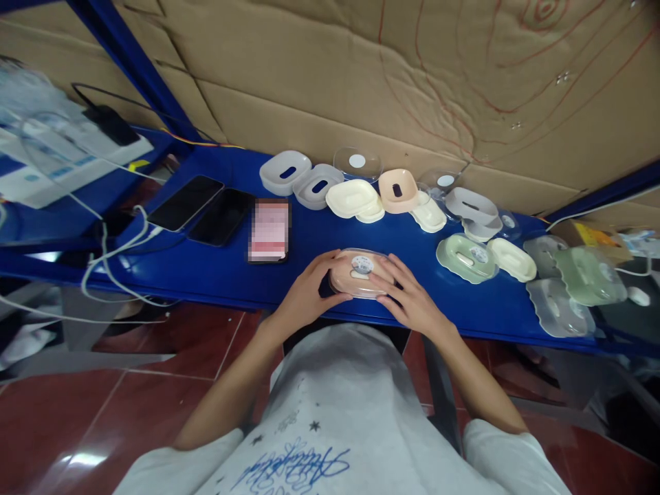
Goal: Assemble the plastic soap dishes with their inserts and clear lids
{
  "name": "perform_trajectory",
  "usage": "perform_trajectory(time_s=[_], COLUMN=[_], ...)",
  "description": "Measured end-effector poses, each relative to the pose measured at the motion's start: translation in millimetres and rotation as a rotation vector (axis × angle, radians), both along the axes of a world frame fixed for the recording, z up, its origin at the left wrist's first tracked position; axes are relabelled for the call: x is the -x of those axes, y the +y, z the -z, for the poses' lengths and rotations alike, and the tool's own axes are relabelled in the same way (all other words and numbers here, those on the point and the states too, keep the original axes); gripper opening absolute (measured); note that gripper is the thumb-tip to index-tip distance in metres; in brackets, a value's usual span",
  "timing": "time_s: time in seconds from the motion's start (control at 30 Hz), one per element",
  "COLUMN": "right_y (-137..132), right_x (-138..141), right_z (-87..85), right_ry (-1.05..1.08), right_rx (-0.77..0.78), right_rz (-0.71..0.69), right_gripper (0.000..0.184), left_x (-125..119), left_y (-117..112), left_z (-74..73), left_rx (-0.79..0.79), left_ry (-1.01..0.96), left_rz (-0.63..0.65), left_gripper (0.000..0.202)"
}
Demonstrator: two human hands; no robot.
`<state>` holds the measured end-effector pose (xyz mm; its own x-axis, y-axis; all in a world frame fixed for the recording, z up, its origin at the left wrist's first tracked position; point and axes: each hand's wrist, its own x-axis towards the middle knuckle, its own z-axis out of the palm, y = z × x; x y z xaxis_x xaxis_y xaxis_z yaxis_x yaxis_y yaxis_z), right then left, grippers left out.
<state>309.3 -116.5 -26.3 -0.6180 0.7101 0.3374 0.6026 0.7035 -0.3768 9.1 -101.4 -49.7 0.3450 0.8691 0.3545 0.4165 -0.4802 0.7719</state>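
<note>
A peach-coloured soap box with a clear lid and a round white sticker (361,271) lies at the front edge of the blue table (304,251). My left hand (309,292) curls round its left side, fingers wrapped over the lid. My right hand (407,295) presses on its right side, fingers lying across the lid. Both hands grip the box between them.
Several soap box parts lie along the back: grey trays (285,172), cream trays (353,198), a peach tray (397,190), clear lids (357,162), and green and grey boxes (588,275) at the right. Two dark phones (185,203) and a third phone (269,230) sit left, with white cables (118,251).
</note>
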Motion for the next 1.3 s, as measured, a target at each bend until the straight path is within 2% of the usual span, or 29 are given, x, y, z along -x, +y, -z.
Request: perform_trajectory(time_s=[0.13,0.37,0.5,0.57,0.63,0.67,0.77,0.83,0.87,0.93,1.03,1.17,1.3], right_y=[-0.6,-0.2,-5.1,-9.3,-12.6,-13.6,-13.3,-11.9,-11.3,-11.2,-12.3,-11.9,-10.4], right_x=[1.4,2.6,-9.9,-20.0,-29.3,-32.7,-36.4,-35.4,-34.7,-34.1,-34.9,-34.9,-32.5], right_z=[0.7,0.0,-1.0,1.7,6.6,9.4,15.9,17.7,18.0,18.1,18.5,18.6,16.7], right_ry=[-0.045,-0.032,-0.033,-0.031,-0.023,-0.02,-0.011,-0.004,-0.003,-0.006,-0.003,-0.01,-0.04], right_rx=[-0.004,-0.031,-0.046,-0.069,-0.12,-0.149,-0.214,-0.224,-0.222,-0.213,-0.192,-0.149,-0.167], right_rz=[0.031,-0.03,0.021,0.117,0.254,0.33,0.512,0.549,0.546,0.53,0.535,0.549,0.547], right_gripper=[0.059,0.061,0.06,0.062,0.065,0.067,0.073,0.077,0.078,0.077,0.073,0.067,0.065], left_x=[1.4,1.9,4.1,4.6,4.0,3.2,-2.1,-7.3,-10.0,-14.3,-17.0,-17.4,-25.5], left_y=[1.5,1.9,9.3,26.2,57.0,77.7,152.8,202.1,222.9,253.2,269.5,260.3,250.5], left_z=[-1.2,-2.8,-17.8,-31.7,-47.7,-55.6,-74.6,-80.8,-81.6,-78.8,-68.2,-58.3,-59.9], left_rx=[0.027,0.012,-0.019,-0.076,-0.15,-0.177,-0.184,-0.158,-0.092,-0.036,-0.026,-0.069,-0.084], left_ry=[0.039,0.035,0.103,0.198,0.343,0.437,0.489,0.496,0.506,0.512,0.518,0.491,0.431], left_rz=[0.004,0.011,0.11,0.104,0.006,-0.055,-0.128,-0.224,-0.291,-0.333,-0.334,-0.302,-0.242], left_gripper=[0.064,0.057,0.048,0.041,0.039,0.039,0.045,0.053,0.058,0.065,0.06,0.049,0.048])
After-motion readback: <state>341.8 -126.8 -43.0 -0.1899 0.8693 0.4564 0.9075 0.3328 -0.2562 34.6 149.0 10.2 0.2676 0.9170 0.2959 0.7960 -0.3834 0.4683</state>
